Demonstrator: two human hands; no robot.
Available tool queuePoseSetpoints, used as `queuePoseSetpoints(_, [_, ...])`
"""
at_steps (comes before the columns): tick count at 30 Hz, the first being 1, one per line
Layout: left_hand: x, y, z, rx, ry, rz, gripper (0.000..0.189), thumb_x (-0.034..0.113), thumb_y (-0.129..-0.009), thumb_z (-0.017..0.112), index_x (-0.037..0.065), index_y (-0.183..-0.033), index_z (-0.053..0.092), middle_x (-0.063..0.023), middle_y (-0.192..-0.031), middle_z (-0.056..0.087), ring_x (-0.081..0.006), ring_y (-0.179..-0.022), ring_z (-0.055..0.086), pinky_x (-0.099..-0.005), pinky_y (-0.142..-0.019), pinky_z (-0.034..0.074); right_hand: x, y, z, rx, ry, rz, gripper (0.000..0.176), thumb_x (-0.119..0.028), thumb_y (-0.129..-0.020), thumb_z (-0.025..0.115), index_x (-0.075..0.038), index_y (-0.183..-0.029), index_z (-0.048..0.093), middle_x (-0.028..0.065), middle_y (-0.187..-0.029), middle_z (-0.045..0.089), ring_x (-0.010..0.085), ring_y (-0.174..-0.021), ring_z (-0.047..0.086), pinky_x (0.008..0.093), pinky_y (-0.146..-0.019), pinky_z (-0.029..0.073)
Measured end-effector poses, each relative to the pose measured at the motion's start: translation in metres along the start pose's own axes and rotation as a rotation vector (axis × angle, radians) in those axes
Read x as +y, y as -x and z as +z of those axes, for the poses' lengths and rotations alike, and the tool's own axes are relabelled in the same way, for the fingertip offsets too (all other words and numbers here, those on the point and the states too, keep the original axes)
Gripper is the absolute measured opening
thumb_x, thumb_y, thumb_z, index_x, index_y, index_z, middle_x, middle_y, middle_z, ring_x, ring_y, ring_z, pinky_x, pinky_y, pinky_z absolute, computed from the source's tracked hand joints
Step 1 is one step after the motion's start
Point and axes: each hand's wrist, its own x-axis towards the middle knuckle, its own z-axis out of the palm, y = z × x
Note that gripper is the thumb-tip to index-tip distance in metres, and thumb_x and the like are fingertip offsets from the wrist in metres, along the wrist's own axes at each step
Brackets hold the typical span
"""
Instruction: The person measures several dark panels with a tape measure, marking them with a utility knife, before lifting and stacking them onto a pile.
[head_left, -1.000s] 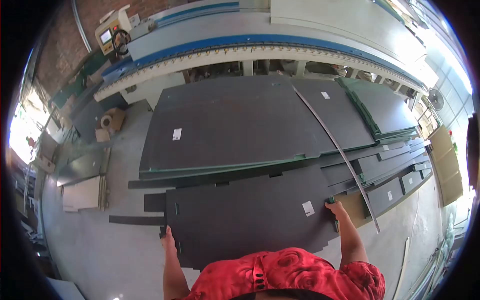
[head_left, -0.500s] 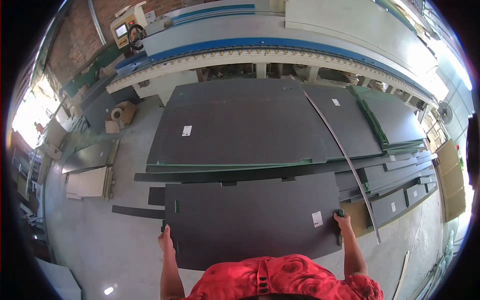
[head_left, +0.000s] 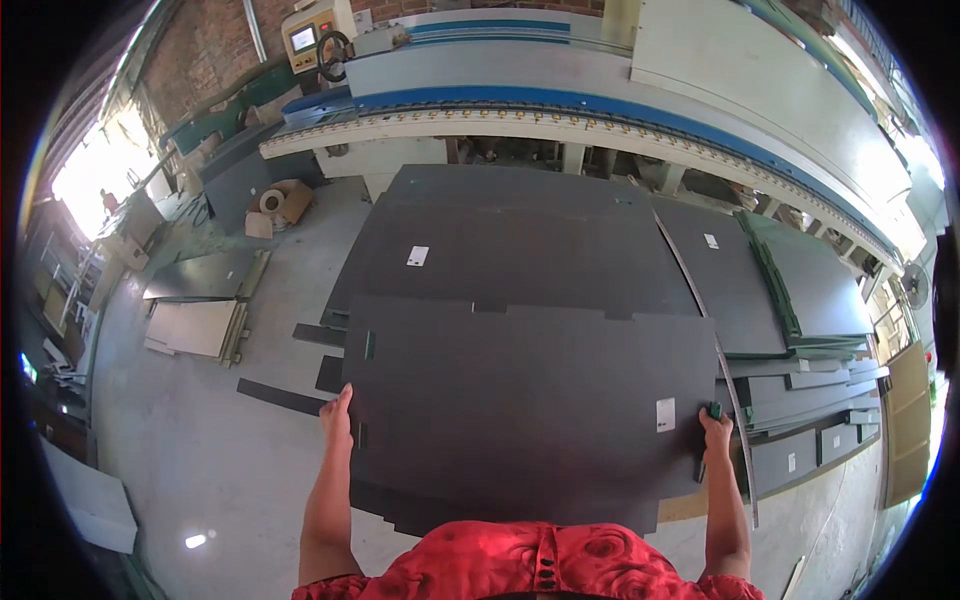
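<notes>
A wide dark panel [head_left: 520,400] with notches along its far edge and a white label near its right end spans the space before me. My left hand [head_left: 337,415] grips its left edge, thumb on top. At the right edge my right hand [head_left: 715,430] is closed on the panel, beside a small green piece [head_left: 714,410]. Beyond it lies a larger dark board [head_left: 520,235] with a white label, its near part covered by the held panel. A long thin metal strip [head_left: 685,270] runs along the right side.
A long white and blue machine [head_left: 500,125] stands across the back. Stacked dark boards [head_left: 815,275] lie at the right, with narrow strips nearer me. On the left floor are a pale panel stack [head_left: 190,328] and a cardboard box [head_left: 297,200]. A dark strip [head_left: 280,396] lies beside my left hand.
Both hands have raised the panel and moved it forward, and it now overlaps the near part of the larger board. The view has shifted too.
</notes>
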Motion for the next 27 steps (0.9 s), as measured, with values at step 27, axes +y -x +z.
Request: queuePoseSetpoints(27, [0.03,-0.142,0.095,-0.078,-0.492,0.067,0.051,0.04,-0.067,0.072,-0.007,-0.08,0.058,-0.019,-0.083,0.062,-0.027,-0.078,0.061,-0.0357,-0.067,0.046,-0.057,-0.13,0.113,-0.064,0.474,-0.056,0.03,-0.02,-0.068,0.068,0.004,-0.084,0.059,0.0104,-0.074,0.057,0.0188,-0.07,0.052,0.0343,-0.065,0.041])
